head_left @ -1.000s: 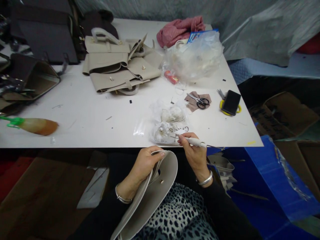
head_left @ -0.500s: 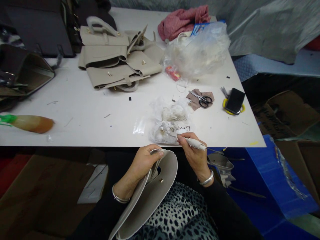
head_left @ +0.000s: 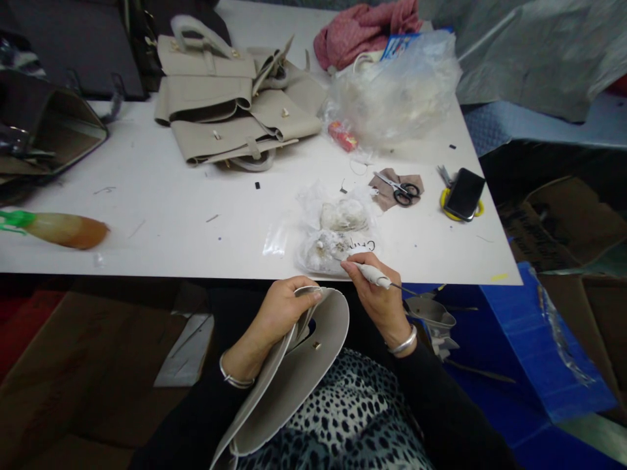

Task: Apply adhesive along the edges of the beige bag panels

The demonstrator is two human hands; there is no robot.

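Beige bag piece (head_left: pixel 298 391) hangs from the person's left hand (head_left: pixel 279 313), which is closed on its upper edge, thumb on the near face. From that grip the piece runs downward and toward the lower left, over the patterned cloth (head_left: pixel 353 398) on the lap; its open, curved side faces right of the fingers, and a small metal clasp (head_left: pixel 317 345) sits just below the thumb. The right hand (head_left: pixel 376 294) is to the right of the piece, apart from it, and is gripping a tool with a white-wrapped handle (head_left: pixel 375 275). Just beyond the right hand's fingertips, at the table's (head_left: pixel 235 251) near edge, lies a clear plastic bag (head_left: pixel 326 241) with whitish contents. Farther past that hand are black-handled scissors (head_left: pixel 404 192) on a brown scrap (head_left: pixel 386 199). Well beyond the left hand lie more beige bags (head_left: pixel 235 111).
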